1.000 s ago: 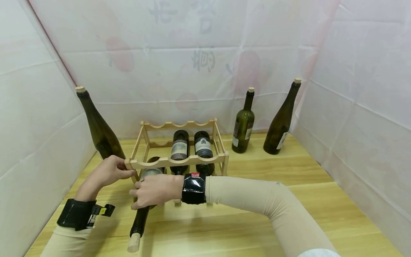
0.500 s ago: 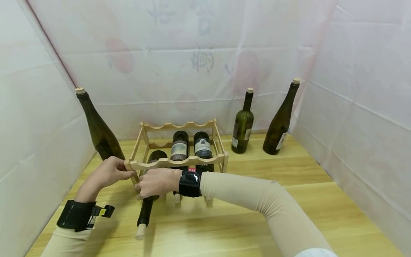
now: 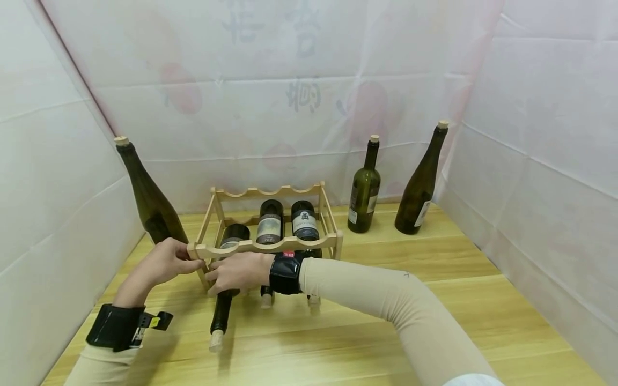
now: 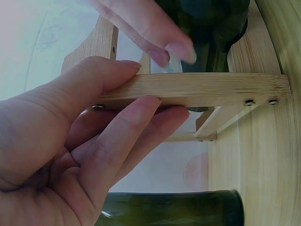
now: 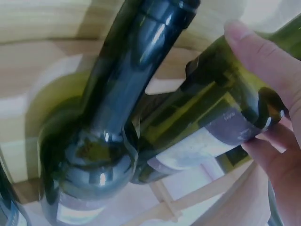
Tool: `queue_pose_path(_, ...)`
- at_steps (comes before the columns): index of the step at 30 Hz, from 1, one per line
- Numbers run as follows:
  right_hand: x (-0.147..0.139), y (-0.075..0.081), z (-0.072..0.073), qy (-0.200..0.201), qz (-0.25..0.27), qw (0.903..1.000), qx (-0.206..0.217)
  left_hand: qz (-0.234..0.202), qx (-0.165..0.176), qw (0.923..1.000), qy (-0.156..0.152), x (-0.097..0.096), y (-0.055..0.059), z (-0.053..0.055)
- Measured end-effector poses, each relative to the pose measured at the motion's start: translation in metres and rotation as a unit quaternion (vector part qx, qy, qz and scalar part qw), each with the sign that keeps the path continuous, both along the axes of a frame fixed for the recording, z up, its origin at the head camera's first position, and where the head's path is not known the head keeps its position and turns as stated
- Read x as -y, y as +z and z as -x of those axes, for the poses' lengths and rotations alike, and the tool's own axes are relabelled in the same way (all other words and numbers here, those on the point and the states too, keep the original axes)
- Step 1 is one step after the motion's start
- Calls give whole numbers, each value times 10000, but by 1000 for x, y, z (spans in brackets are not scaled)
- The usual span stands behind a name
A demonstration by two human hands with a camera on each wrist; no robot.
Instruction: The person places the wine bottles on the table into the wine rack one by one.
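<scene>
A wooden wine rack (image 3: 270, 246) stands on the table. My left hand (image 3: 166, 262) pinches its front left post (image 4: 202, 87) between thumb and fingers. In the rack's left slot a dark green wine bottle (image 5: 197, 132) lies with its corked neck (image 3: 222, 312) toward me. My right hand (image 3: 240, 272) grips that bottle around its body near the shoulder, below the top front rail. Two more labelled bottles, one in the middle (image 3: 270, 225) and one on the right (image 3: 304, 221), lie beside it, corks facing me. My right hand and wrist partly cover their necks.
A tall corked bottle (image 3: 154, 206) stands left of the rack, close behind my left hand. To the right stand a shorter green bottle (image 3: 365, 195) and a tall dark one (image 3: 420, 190). White cloth walls (image 3: 285, 123) enclose the wooden table (image 3: 410, 311).
My right hand has slid the gripped bottle away from me, deeper into the rack, and its neck has swung slightly right. My left hand stays on the post.
</scene>
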State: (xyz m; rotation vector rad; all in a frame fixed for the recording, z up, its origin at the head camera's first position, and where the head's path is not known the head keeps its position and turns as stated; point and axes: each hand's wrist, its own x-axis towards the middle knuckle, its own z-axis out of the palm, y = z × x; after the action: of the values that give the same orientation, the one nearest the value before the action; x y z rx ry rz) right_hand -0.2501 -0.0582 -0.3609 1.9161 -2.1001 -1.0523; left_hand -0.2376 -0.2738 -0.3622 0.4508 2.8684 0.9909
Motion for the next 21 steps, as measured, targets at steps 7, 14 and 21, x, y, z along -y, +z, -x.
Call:
queue_pose_path(7,-7,-4,-12,85,186,9998,-81,44,60,10000,-22,0,-1,-3)
queue_pose_path(14,0,5,-45,324,-51,9967,737,261,-101,9995,132,9,0,-10)
queue_pose_path(21,-3,10,-57,346,157,9940,1029,97,-167,9998,-61,2,1,-5)
